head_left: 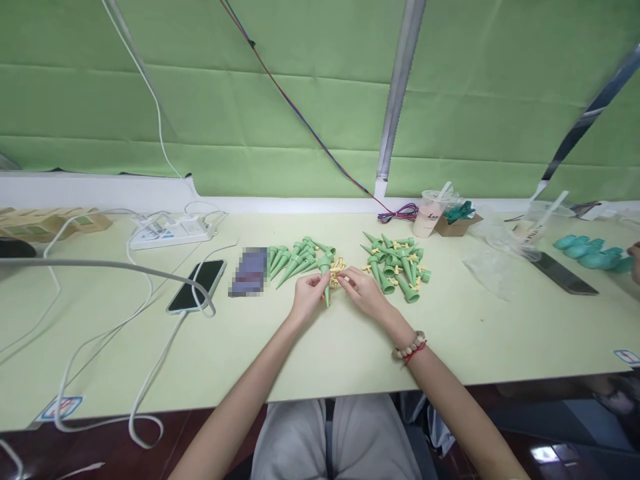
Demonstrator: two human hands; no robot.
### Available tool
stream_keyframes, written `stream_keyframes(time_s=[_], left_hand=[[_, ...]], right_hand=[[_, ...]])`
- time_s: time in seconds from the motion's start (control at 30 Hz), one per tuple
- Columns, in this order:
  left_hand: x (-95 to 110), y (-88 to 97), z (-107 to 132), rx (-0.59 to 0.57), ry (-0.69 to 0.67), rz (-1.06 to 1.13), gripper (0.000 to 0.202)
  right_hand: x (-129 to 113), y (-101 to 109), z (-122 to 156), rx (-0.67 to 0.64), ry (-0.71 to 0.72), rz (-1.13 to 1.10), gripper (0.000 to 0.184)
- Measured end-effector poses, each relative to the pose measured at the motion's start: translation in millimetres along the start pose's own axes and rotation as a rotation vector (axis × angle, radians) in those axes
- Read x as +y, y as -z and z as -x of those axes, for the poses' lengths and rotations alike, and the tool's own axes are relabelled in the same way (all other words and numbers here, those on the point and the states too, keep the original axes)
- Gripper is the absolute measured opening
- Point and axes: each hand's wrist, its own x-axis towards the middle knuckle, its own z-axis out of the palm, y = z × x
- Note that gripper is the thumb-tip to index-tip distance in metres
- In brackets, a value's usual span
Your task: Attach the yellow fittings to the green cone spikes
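Note:
My left hand [307, 293] pinches a green plastic cone spike [327, 280], point down toward me. My right hand [363, 288] is closed at the small yellow pieces [339, 269] beside the cone's top; what its fingers hold is too small to name. Behind my left hand lies a pile of plain green cones [295, 257]. Right of my right hand lies a second pile of green cones with yellow parts fitted [397, 265]. A bead bracelet sits on my right wrist.
On the pale green table [325, 347] a black phone [197, 285] lies on a cable to the left, with a power strip [170, 231] behind it. A drink cup [429, 213], a cardboard box [456, 223], plastic bags and teal parts [593, 252] stand to the right.

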Motion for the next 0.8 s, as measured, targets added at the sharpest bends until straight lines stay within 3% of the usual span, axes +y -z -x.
stream_keyframes(time_s=[0.27, 0.43, 0.67, 0.8], left_hand=[[-5.5, -0.1, -2.1, -0.009, -0.017, 0.018, 0.055], [-2.3, -0.2, -0.2, -0.026, 0.003, 0.049, 0.056], [1.5, 1.0, -0.7, -0.214, 0.028, 0.12, 0.049], [0.7, 1.1, -1.9, -0.274, 0.012, 0.074, 0.05]], right_hand=[[-2.6, 1.3, 2.1, 0.04, -0.051, 0.003, 0.025], [-4.1, 1.0, 0.5, 0.098, -0.127, -0.196, 0.033], [-1.1, -2.9, -4.6, 0.171, -0.225, -0.474, 0.038], [-1.4, 1.3, -5.2, 0.178, -0.291, -0.51, 0.042]])
